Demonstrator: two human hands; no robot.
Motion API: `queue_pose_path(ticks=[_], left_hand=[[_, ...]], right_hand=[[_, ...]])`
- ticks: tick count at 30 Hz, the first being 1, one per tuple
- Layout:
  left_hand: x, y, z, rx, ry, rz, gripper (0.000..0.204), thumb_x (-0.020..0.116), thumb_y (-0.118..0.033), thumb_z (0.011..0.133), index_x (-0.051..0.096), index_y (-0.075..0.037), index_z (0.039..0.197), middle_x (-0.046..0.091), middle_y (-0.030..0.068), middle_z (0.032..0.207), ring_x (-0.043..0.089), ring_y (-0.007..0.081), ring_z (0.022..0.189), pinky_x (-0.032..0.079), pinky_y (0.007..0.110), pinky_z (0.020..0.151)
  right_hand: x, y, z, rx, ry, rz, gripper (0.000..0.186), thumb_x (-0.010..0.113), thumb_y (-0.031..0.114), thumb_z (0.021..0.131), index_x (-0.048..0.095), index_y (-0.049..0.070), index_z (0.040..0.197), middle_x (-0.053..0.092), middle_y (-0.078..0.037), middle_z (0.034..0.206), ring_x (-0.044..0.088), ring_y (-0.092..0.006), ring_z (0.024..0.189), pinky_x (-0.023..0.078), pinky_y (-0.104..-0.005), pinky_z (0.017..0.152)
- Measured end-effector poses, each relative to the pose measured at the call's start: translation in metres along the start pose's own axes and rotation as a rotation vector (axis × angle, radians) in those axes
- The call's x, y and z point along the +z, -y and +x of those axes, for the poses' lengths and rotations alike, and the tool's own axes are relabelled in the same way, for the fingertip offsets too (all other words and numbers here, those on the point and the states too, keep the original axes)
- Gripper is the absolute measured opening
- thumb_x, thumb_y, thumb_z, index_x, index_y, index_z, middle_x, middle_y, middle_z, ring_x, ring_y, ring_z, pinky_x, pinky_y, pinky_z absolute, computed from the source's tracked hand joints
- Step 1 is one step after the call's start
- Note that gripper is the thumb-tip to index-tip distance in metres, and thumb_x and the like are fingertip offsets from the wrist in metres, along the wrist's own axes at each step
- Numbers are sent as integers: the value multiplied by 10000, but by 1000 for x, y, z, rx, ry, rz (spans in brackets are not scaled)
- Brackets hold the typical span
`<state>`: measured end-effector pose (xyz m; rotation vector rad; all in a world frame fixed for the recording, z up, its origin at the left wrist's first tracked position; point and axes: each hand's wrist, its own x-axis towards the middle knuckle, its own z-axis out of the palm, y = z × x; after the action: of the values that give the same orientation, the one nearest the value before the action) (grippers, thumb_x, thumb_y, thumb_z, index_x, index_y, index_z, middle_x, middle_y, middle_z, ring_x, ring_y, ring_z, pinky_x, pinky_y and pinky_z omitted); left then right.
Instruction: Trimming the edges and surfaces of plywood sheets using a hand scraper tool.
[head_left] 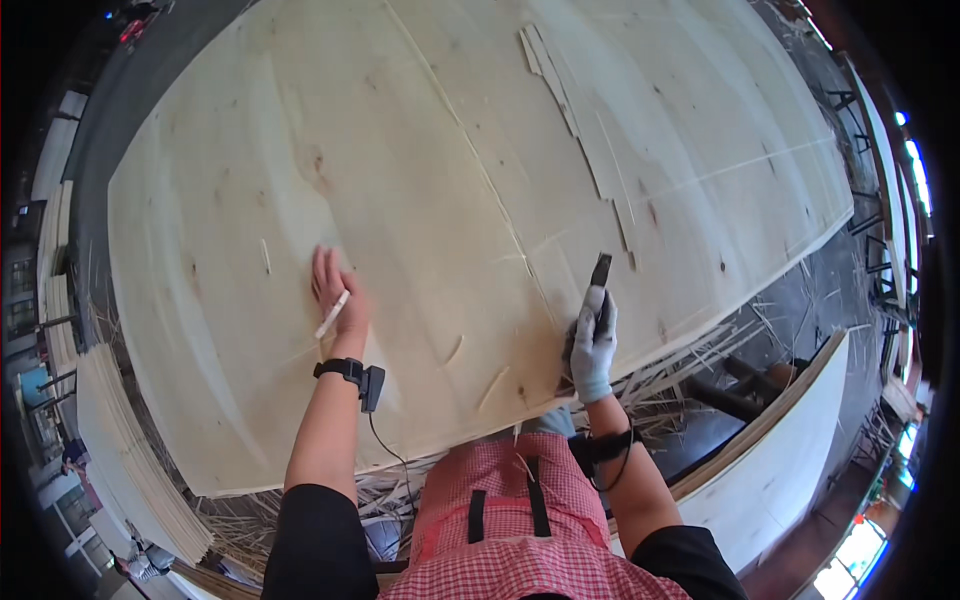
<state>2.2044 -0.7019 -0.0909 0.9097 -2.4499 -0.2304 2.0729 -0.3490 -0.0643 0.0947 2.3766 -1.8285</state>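
A large pale sheet of wood veneer with knots and seams spreads in front of me. My left hand, bare, lies palm down on its left half, fingers stretched out. Across that hand runs a slim white stick-like piece; whether the fingers grip it I cannot tell. My right hand, in a white and grey glove, is closed around a flat-bladed knife near the sheet's front edge. The dark blade points away from me; its pale handle is partly hidden by the fingers.
A long torn veneer strip lies on the sheet's far right, and small slivers near the front. Wood scraps litter the space below the edge. Stacked boards stand at left and right. A cable hangs from my left wrist device.
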Motion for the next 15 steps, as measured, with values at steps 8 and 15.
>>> queue_pose_path(ticks=[8,15], left_hand=[[-2,107,58,-431,-374,410,354,563,-138,766,505,-36,1099,515,177,1106,489,340,1026,363,466,893],[-21,137,79,-527,161,236,155,601,-195,770,603,-52,831,607,175,889,566,341,849,466,408,710]], right_hand=[[-5,41,15,165,271,149,198,615,124,842,541,52,1012,467,43,668,422,-52,505,381,-209,452],[-16,89,148,-1,174,-417,127,668,124,788,571,49,820,507,14,602,482,-85,480,413,-261,436]])
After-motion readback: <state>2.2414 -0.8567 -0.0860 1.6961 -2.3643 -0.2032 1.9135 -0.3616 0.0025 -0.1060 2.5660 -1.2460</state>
